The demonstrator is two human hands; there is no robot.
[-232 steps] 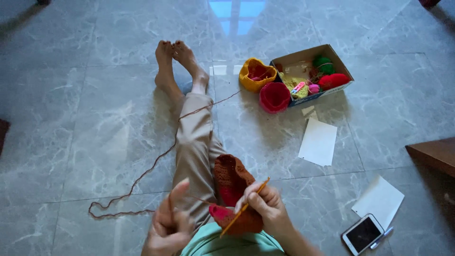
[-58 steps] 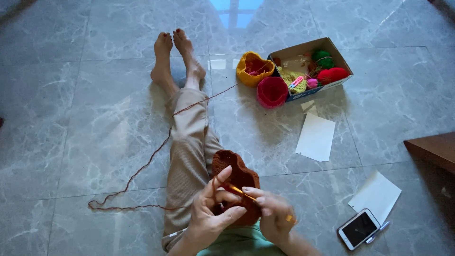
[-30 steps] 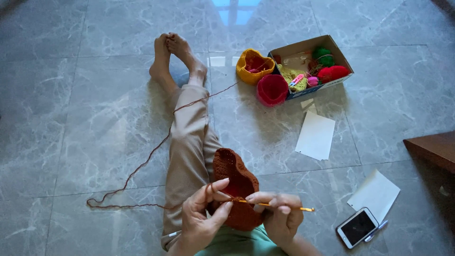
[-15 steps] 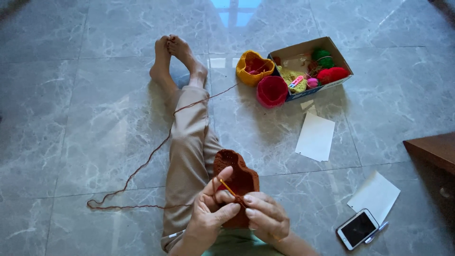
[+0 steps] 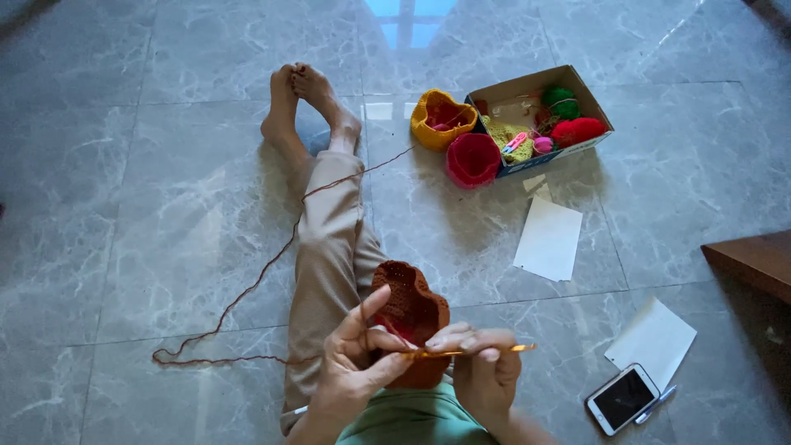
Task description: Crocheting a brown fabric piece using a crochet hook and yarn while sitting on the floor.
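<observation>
I sit on a grey marble floor with my legs (image 5: 329, 222) stretched out. My left hand (image 5: 354, 371) pinches the rim of a rust-brown crocheted piece (image 5: 412, 317) that rests on my lap. My right hand (image 5: 482, 371) grips an orange crochet hook (image 5: 478, 352), held level, with its tip at the piece's edge. Brown yarn (image 5: 239, 305) trails from the work across my leg and loops on the floor to my left.
A cardboard box (image 5: 540, 115) of coloured yarn balls stands ahead to the right, with a yellow crocheted basket (image 5: 441, 119) and a red one (image 5: 472, 159) beside it. Two white sheets (image 5: 549, 239) (image 5: 652, 339), a phone (image 5: 622, 398) and a pen (image 5: 657, 402) lie at my right. A wooden furniture corner (image 5: 754, 259) juts in.
My right hand has drawn the hook out sideways to the right, so its handle now sticks out level. The crocheted piece shifted slightly in my left hand.
</observation>
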